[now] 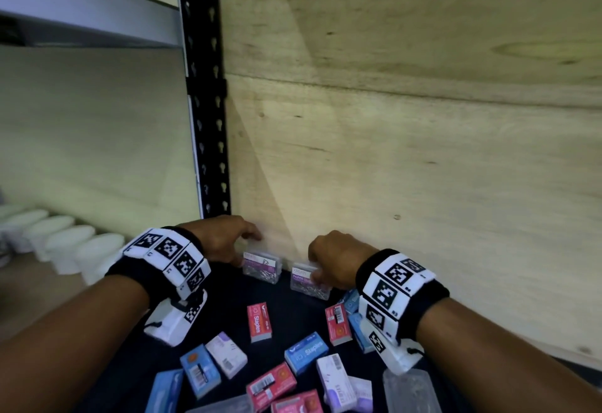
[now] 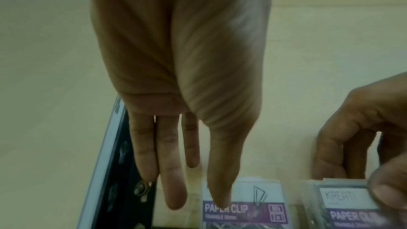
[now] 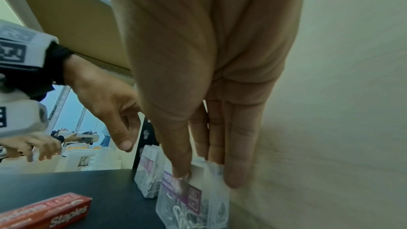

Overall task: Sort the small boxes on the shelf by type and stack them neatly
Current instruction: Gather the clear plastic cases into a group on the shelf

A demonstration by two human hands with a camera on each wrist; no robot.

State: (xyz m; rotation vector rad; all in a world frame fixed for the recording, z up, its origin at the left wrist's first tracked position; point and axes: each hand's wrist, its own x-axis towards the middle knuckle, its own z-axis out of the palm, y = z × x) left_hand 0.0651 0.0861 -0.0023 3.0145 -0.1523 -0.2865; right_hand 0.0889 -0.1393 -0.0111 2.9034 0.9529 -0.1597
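Note:
Two clear paper clip boxes with purple labels stand at the back of the dark shelf, against the plywood wall. My left hand hovers by the left box with fingers straight, the thumb tip at its label. My right hand pinches the right box, thumb in front and fingers behind. Loose staples boxes lie nearer me: red, blue, and white-purple.
A black slotted upright stands just left of the boxes, with the plywood wall behind and to the right. A flat clear plastic case lies at the front right. White containers line a lower level at left.

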